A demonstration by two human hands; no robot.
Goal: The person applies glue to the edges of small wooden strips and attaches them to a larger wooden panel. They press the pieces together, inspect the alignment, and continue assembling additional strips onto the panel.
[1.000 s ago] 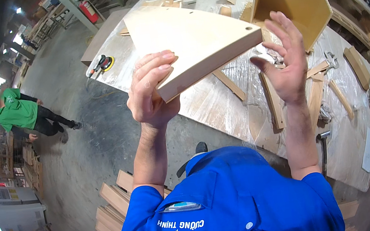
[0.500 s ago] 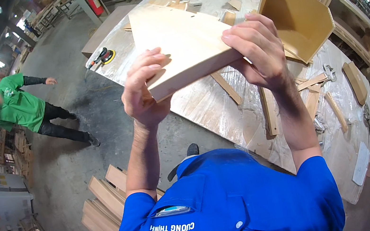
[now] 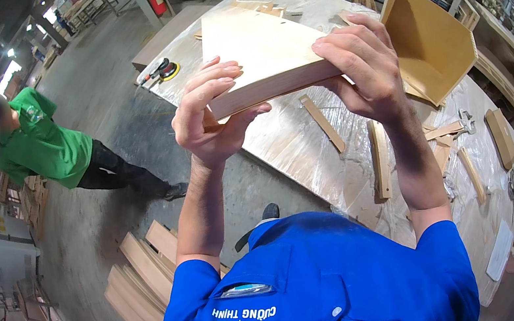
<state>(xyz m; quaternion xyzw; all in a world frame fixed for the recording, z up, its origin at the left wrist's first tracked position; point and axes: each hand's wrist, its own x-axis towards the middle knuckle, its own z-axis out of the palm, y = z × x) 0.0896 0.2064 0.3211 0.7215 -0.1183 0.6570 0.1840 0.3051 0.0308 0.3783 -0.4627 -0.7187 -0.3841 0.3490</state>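
Observation:
A pale wooden panel [image 3: 259, 44] with a thick, darker front edge is held up in front of me, above the table's near side. My left hand [image 3: 206, 111] grips its left corner, fingers on top and thumb below. At the right corner, my right hand [image 3: 363, 68] clasps the panel the same way, its thumb mostly hidden. Two small dark holes show near the panel's far edge. The panel's underside is out of sight.
The plastic-covered table [image 3: 295, 148] carries wood strips [image 3: 323, 122], a round sander [image 3: 163, 71], a metal clamp [image 3: 468, 121] and an open, angular wooden box [image 3: 432, 41]. Curved boards [image 3: 134, 292] are stacked at lower left. A person in green [image 3: 54, 137] walks on the left.
The panel has tilted, so its front edge shows more fully, and my left thumb is now visible underneath. The person in green has come nearer. My view has shifted slightly.

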